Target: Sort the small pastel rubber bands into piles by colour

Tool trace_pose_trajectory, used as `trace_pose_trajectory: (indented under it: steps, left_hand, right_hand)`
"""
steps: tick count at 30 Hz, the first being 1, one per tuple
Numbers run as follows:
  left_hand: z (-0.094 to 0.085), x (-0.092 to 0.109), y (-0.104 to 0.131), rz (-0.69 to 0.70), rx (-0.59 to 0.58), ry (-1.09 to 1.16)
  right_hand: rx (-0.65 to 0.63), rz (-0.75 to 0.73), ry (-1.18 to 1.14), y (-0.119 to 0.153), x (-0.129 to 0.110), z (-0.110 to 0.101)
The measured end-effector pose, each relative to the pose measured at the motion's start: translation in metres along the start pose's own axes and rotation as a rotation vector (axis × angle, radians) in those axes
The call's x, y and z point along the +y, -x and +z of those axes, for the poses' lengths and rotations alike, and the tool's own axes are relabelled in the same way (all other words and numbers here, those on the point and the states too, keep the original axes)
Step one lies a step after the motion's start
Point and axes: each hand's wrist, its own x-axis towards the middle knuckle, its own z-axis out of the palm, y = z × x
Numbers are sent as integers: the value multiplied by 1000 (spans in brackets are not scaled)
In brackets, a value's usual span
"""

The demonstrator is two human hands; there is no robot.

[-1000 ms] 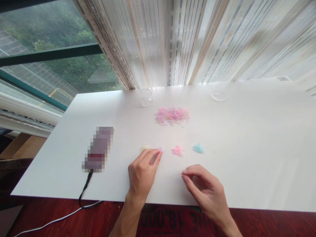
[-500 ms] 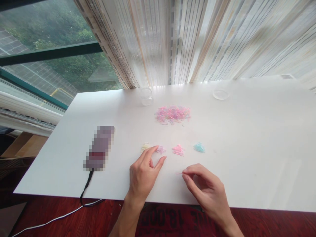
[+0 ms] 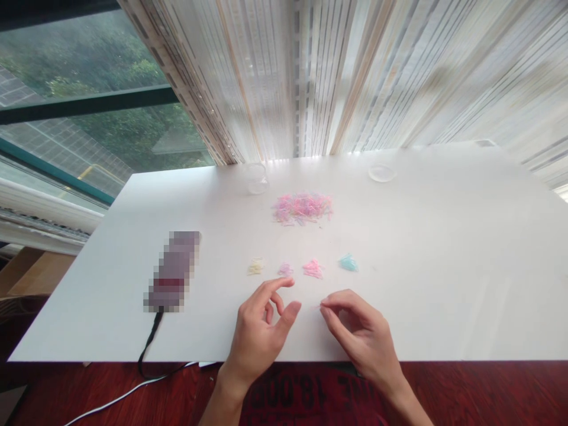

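My left hand (image 3: 261,322) hovers over the near part of the white table (image 3: 426,284), thumb and forefinger apart and nothing between them. Just beyond its fingertips lies a small purple pile (image 3: 285,269) of thin pieces. My right hand (image 3: 361,331) pinches a thin pinkish stick, of which only a tiny tip shows. In a row stand a pale yellow pile (image 3: 255,266), the purple one, a pink pile (image 3: 313,268) and a light blue pile (image 3: 348,262). Behind them spreads a larger mixed heap (image 3: 302,207) of thin pink, purple and pale pieces.
A clear round container (image 3: 256,178) and a clear lid (image 3: 381,173) sit at the back of the table. On the left lies a blurred-out device (image 3: 174,269) with a black cable (image 3: 151,340). Striped curtains (image 3: 284,77) hang along the far edge.
My left hand has drawn back from the purple pile toward me, its fingers still apart. My right hand has come slightly left, still pinching the stick. The camera view has shifted a little.
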Motion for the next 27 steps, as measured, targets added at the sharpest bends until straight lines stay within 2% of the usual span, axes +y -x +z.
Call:
trace_pose_trajectory:
  steps: [2,4,10,13,15,17,20,22,27]
  left_hand:
    - [3,2,6,-18,-113,121]
    - [8,2,10,-9,-156,200]
    - [14,-2,14,41,-135,251]
    - [13,-3,15,45,-100,240]
    - [13,-4,14,50,-81,230]
    - [14,-5,14,59,-82,225]
    - [15,-7,13,66,-94,219]
    - [15,-9,13,63,-94,225]
    - [13,-9,14,69,-109,235]
  right_hand:
    - [1,-2,-1,0,0,0]
    - [3,5,2,0,0,1]
    - [-38,-26,41,-2,-5,4]
    - [-4,-156,188,-11,-3,-7]
    - [57,-288,374,-24,2,-20]
    - [59,-381,553,-41,11,-34]
    - [-109,-453,732,-67,27,-50]
    - [-222,-484,742,-79,34,-57]
    - [-310,-547,702,-88,41,-72]
